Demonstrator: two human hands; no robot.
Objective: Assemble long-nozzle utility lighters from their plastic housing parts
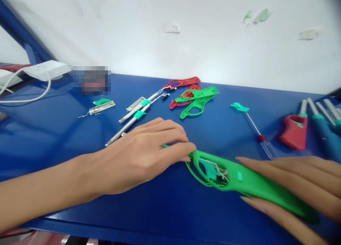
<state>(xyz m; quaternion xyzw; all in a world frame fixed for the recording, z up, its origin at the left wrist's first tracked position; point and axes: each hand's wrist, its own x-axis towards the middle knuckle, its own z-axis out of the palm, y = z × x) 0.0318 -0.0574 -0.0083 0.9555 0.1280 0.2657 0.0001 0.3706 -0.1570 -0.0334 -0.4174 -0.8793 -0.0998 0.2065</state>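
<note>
A green plastic casing (255,182) with an oval opening lies at a slant over the blue table. Through the opening show teal tape, thin white wires and a dark part. My left hand (149,149) pinches the casing's looped front end between thumb and fingers. Around the wide rear end, my right hand (295,184) has its fingers on both long sides. Just beyond my left hand are two metal rods (128,127) with teal tape around them.
Red and green shell halves (199,102) lie at the back centre. A screwdriver (262,138), red handle (294,131) and teal handles with rods (323,124) are at right. At left are a clear part (102,107) and a white power strip (49,70).
</note>
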